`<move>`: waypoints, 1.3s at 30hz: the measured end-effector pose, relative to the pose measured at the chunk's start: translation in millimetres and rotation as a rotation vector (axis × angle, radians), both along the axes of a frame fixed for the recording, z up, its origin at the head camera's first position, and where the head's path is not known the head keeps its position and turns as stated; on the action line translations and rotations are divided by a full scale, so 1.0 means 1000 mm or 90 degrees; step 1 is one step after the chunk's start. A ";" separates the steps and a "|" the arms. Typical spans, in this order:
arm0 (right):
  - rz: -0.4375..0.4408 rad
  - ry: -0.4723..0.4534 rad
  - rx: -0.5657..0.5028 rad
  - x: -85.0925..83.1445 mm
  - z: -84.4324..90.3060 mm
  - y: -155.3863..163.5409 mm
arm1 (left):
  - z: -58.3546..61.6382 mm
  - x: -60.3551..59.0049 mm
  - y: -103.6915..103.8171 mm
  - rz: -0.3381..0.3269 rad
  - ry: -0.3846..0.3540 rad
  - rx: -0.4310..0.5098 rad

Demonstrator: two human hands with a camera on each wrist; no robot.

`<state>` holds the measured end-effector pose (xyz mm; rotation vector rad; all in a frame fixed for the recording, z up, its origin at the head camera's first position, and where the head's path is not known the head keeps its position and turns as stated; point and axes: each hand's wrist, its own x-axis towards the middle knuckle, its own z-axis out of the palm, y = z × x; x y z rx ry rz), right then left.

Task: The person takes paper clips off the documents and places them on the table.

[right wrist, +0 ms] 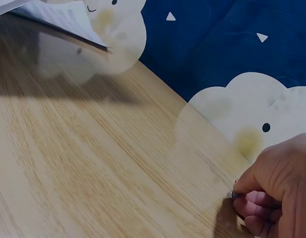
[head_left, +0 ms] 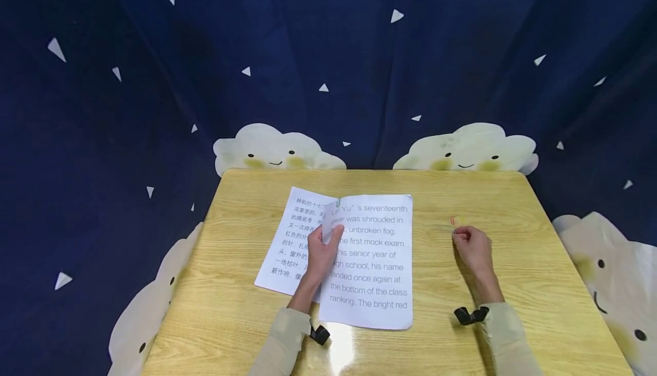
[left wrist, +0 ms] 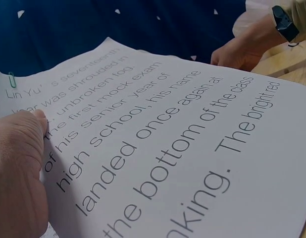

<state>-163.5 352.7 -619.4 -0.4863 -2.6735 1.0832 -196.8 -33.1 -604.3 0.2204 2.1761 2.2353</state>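
Note:
My left hand (head_left: 322, 256) grips a printed sheet of English text (head_left: 377, 273) by its left side, thumb on top. A green paper clip (head_left: 338, 202) sits on the sheet's top edge, and shows again as a green clip (left wrist: 12, 80) in the left wrist view. Over to the right, my right hand (head_left: 473, 249) is low at the tabletop, thumb and forefinger pinching a small paper clip (right wrist: 233, 195) that the fingers mostly hide. Just beyond those fingertips lie a red paper clip (head_left: 452, 220) and a yellow paper clip (head_left: 462, 219).
Beneath the held sheet, to its left, is a page of Chinese text (head_left: 287, 239), partly covered by the left hand. Everything rests on a light wooden table (head_left: 534, 262). A dark blue curtain (head_left: 359, 51) with cloud shapes hangs behind and beside it.

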 end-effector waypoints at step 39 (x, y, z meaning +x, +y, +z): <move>-0.049 0.019 0.005 0.000 -0.006 -0.003 | -0.003 -0.003 -0.001 0.008 0.006 0.012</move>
